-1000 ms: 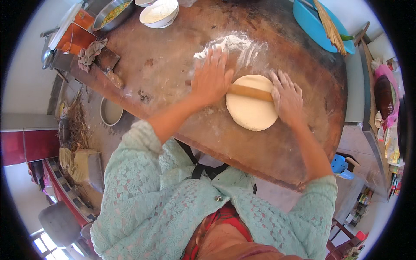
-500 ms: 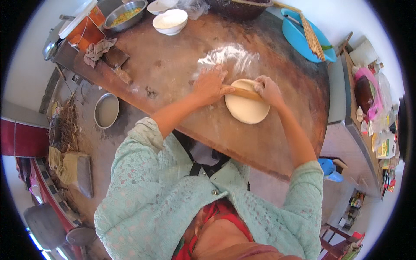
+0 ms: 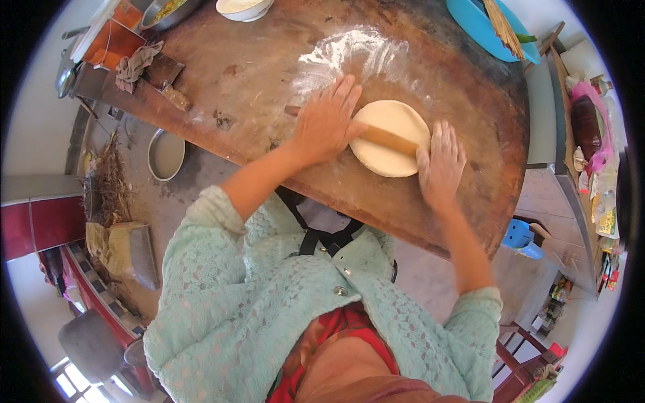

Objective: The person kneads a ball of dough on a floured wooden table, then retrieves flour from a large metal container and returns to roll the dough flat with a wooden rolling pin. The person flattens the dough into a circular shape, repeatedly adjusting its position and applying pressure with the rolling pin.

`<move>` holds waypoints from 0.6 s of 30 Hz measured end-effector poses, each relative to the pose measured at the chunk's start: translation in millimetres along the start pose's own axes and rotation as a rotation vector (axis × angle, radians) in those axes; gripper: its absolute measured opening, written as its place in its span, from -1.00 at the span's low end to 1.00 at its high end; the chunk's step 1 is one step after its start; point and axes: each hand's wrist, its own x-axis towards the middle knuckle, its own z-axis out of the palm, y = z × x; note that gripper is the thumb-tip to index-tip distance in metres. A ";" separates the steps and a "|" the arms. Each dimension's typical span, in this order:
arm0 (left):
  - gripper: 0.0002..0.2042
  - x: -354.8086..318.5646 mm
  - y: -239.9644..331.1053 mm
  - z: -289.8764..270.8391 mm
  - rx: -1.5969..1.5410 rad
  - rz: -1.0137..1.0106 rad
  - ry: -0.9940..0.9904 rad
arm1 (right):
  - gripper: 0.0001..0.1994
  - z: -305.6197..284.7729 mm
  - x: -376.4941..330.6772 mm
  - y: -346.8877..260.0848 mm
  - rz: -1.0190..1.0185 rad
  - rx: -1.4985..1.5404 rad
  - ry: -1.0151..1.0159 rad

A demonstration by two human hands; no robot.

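A single head-worn fisheye view looks steeply down from close above the person's chest onto the large round brown wooden table (image 3: 463, 221), its far rim bending at the top, with the floor at left and right.

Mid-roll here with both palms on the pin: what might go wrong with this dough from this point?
1. The flour patch lies beyond the dough round; wood under it looks bare, so it may stick.
2. The left hand and right hand press flat on the rolling pin, which sits off-centre; thickness may go uneven.
3. The round lies near the wooden table edge.
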 end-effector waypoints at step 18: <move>-0.44 -36.9 3.0 -21.1 -0.108 -0.204 -0.231 | -0.43 -25.7 -17.5 -9.5 -0.166 0.065 -0.175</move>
